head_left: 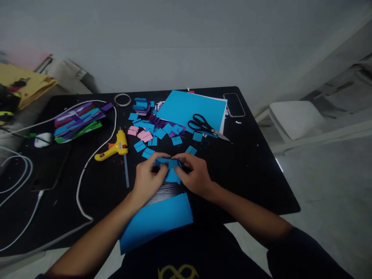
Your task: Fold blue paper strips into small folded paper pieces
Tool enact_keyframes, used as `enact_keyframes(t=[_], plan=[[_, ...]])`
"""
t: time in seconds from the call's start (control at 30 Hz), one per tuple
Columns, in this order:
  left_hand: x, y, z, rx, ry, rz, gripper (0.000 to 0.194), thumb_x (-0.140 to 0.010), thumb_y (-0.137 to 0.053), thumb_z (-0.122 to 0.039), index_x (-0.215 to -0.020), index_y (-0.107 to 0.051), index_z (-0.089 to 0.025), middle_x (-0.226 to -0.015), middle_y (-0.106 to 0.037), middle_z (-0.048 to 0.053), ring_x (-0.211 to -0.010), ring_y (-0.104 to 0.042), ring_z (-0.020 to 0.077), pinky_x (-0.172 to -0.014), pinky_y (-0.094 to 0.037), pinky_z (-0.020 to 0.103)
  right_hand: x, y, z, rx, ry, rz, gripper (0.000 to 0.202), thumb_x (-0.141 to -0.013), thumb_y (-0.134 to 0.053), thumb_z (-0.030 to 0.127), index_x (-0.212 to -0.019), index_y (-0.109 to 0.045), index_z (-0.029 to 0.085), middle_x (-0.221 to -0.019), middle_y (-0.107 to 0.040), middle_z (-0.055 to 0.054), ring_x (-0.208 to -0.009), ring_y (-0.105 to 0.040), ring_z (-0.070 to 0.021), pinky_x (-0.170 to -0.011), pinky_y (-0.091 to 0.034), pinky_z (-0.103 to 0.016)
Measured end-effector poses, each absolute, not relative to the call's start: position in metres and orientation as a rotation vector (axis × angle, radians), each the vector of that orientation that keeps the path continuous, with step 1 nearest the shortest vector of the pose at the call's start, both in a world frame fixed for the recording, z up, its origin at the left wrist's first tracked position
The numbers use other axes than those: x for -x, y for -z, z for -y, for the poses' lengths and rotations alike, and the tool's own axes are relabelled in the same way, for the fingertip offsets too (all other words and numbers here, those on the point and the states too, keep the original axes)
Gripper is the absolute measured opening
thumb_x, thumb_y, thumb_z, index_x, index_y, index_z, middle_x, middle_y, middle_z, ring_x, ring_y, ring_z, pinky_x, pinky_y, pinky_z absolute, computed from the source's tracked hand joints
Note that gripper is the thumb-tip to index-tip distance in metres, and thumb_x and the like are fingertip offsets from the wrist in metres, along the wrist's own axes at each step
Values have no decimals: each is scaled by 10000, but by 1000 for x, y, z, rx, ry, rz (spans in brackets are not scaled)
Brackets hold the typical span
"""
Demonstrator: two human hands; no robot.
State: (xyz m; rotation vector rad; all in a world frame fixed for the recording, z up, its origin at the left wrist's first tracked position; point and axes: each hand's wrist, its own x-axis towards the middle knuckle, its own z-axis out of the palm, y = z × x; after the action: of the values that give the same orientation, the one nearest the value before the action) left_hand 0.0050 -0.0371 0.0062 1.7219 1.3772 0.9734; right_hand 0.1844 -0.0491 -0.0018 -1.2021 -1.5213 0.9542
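Note:
Both hands meet over the front middle of the table around a small piece of blue paper (172, 175). My left hand (148, 176) pinches its left side between thumb and fingers. On the right side, my right hand (196, 174) grips the same piece, its fingers curled along the top edge. The paper looks bent or folded, and the fingers partly cover it. Just below the hands lie larger blue paper sheets (158, 215) at the table's front edge. Beyond the fingertips, small folded blue and pink paper pieces (145, 135) are scattered in a loose heap.
A yellow glue gun (116, 148) with a glue stick lies left of the hands. Black scissors (205, 126) rest partly on a blue sheet (186, 104). A phone (234, 105), a tape ring (122, 99), bundled coloured strips (80, 120) and a white cable (80, 186) lie around.

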Motion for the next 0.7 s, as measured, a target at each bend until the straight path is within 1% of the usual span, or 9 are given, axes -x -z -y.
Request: enact_keyframes(t=[0.07, 0.13, 0.2, 0.27, 0.33, 0.43, 0.5, 0.6, 0.7], plan=[[-5, -7, 38, -1717, -974, -1367, 217, -894, -626, -234, -1064, -761, -219, -916, -772, 28, -801, -698, 197, -656, -506, 270, -184, 3, 50, 1210, -954, 1502, 196, -860, -640, 209, -1031, -729, 243, -978, -771, -33, -831, -718, -190, -783, -573, -309], [-5, -7, 38, -1713, -974, -1356, 255, -885, -611, -208, -1089, -763, -222, -916, -773, 25, -849, -706, 204, -692, -520, 273, -183, 3, 49, 1205, -1015, 1435, 212, -846, -641, 197, -1035, -726, 245, -972, -769, -27, -828, -722, -189, -771, -571, -308], [-6, -8, 37, -1695, -986, -1335, 280, -875, -615, -199, -1115, -758, -227, -899, -765, 16, -828, -697, 193, -689, -516, 267, -184, 3, 47, 1182, -1111, 1358, 218, -847, -644, 202, -1045, -722, 248, -959, -763, -21, -849, -727, -194, -771, -567, -310], [-6, -9, 35, -1621, -1018, -1271, 247, -871, -649, -235, -1094, -753, -221, -861, -752, 12, -764, -674, 176, -658, -504, 261, -187, 2, 43, 1140, -1224, 1283, 187, -857, -657, 242, -1031, -724, 250, -951, -760, -19, -867, -722, -198, -769, -560, -313], [-7, -11, 32, -1505, -1046, -1184, 192, -870, -694, -317, -1015, -755, -207, -801, -732, 17, -694, -643, 165, -616, -487, 257, -190, 2, 38, 1098, -1348, 1208, 154, -854, -688, 308, -987, -733, 245, -937, -761, -18, -857, -710, -198, -747, -552, -312], [-7, -14, 28, -1376, -1028, -1119, 221, -862, -730, -404, -936, -759, -198, -751, -712, 25, -625, -602, 151, -566, -455, 254, -195, 1, 32, 1083, -1502, 1127, 168, -838, -713, 349, -960, -752, 241, -908, -765, -13, -812, -697, -189, -714, -544, -306], [-8, -16, 27, -1341, -1003, -1110, 213, -856, -741, -394, -946, -762, -201, -751, -712, 26, -614, -593, 148, -554, -442, 253, -195, 1, 31, 1080, -1481, 1130, 155, -836, -708, 328, -952, -760, 239, -918, -767, -14, -840, -702, -192, -742, -548, -313], [-9, -15, 29, -1320, -979, -1071, 200, -847, -745, -354, -978, -757, -204, -796, -730, 35, -647, -626, 161, -595, -483, 271, -193, 3, 33, 1092, -1334, 1178, 129, -814, -700, 263, -926, -756, 232, -921, -760, -14, -888, -708, -201, -785, -546, -318], [-11, -15, 32, -1350, -935, -1029, 194, -847, -729, -302, -1013, -744, -204, -799, -726, 31, -677, -653, 172, -633, -512, 285, -191, 4, 36, 1141, -1263, 1201, 137, -800, -672, 221, -915, -746, 231, -888, -751, -11, -851, -697, -201, -762, -540, -316]])
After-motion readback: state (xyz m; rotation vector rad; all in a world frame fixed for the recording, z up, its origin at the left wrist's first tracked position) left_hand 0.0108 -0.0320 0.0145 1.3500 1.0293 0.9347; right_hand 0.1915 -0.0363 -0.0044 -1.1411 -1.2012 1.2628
